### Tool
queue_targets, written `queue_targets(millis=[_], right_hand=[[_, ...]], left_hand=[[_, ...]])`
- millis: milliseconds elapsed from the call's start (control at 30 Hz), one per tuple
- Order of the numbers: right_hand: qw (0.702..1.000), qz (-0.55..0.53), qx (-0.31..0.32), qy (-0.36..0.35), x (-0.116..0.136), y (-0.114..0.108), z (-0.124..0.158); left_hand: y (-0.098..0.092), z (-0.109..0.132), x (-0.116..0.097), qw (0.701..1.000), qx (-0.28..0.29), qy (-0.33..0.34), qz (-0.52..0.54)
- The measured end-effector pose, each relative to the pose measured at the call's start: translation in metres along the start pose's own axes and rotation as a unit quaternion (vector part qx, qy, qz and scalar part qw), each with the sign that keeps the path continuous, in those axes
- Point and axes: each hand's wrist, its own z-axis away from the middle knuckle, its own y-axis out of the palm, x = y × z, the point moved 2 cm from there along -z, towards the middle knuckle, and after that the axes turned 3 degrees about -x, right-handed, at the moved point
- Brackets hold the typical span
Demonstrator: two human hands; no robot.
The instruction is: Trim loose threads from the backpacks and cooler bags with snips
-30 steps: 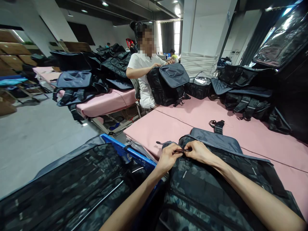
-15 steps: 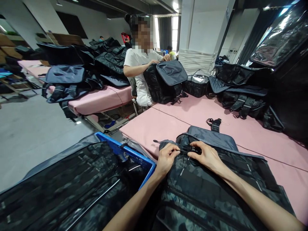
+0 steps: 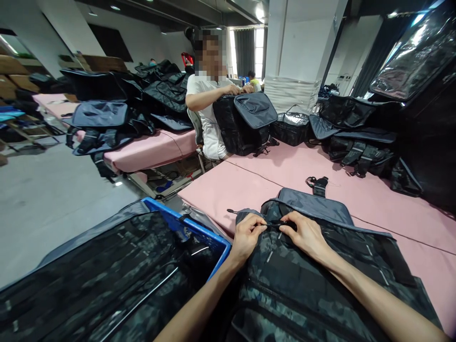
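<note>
A black and grey camouflage backpack [image 3: 295,280] lies in front of me, partly over the pink table. At its top edge, my left hand [image 3: 247,235] pinches one end of a thin black zipper pull cord [image 3: 272,224] between thumb and forefinger. My right hand [image 3: 302,232] is closed on the other end, a short way to the right, its fingertips hiding part of it. Another black zipper pull [image 3: 231,211] sticks out left of my left hand. A grey flap [image 3: 317,205] of the backpack lies folded out behind my right hand.
More camouflage bags [image 3: 92,275] fill a blue crate [image 3: 221,244] at my left. Across the pink table [image 3: 228,183], a co-worker [image 3: 199,99] in white handles a black bag [image 3: 231,126]. Bags [image 3: 359,142] are piled at the right, and a strap [image 3: 319,186] lies behind the flap.
My right thumb and fingers have closed in on the black cord and come slightly nearer my left hand. My left hand keeps its pinch. The view has tilted slightly.
</note>
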Motion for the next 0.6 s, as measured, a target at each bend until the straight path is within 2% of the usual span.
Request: queue_targets(millis=[100,200,233,300,367,433,500,600], right_hand=[[0.996,-0.085,-0.004,0.014,-0.003,0.005,-0.005],[0.970,-0.231,-0.034,0.068,-0.014,0.003,-0.012],[0.965,-0.245,-0.053,0.084,-0.018,0.000,-0.013],[0.972,-0.192,-0.073,0.111,-0.025,-0.007,-0.013],[0.985,-0.099,-0.048,0.136,-0.028,-0.009,-0.010],[0.985,-0.066,-0.010,0.160,-0.025,-0.007,-0.007],[0.976,-0.127,0.018,0.175,-0.020,-0.002,-0.005],[0.951,-0.242,0.038,0.188,-0.013,0.000,-0.006]], left_hand=[[-0.001,-0.003,0.001,0.999,0.007,-0.030,0.016],[-0.008,-0.001,-0.003,0.997,0.003,-0.067,0.024],[-0.011,0.001,-0.007,0.998,0.007,-0.057,0.001],[-0.014,0.007,-0.018,0.995,0.029,0.004,-0.097],[-0.012,0.012,-0.029,0.970,0.060,0.071,-0.223],[-0.009,0.015,-0.036,0.942,0.080,0.098,-0.310],[-0.011,0.013,-0.037,0.934,0.085,0.088,-0.336],[-0.038,0.005,-0.031,0.942,0.013,0.017,-0.336]])
